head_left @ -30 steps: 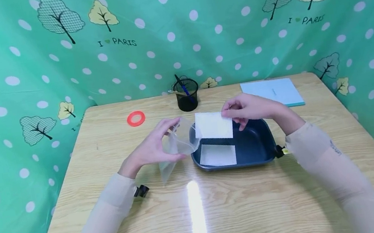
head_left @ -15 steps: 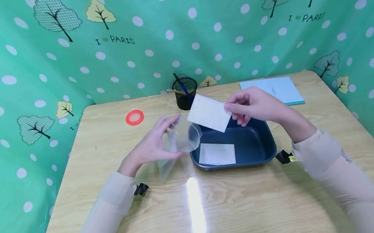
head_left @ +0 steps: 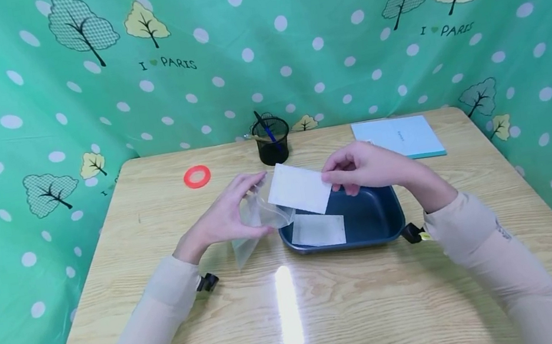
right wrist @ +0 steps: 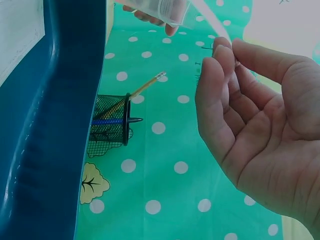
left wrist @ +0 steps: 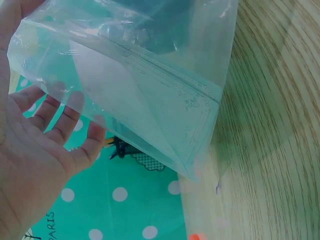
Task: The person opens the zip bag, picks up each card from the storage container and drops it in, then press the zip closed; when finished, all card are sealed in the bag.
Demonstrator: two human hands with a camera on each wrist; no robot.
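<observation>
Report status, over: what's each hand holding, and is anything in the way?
Left hand holds clear bag, mouth open. Right hand pinches white card in its fingers near that mouth. Second card lies in dark tray. Nothing visible in the way.
</observation>
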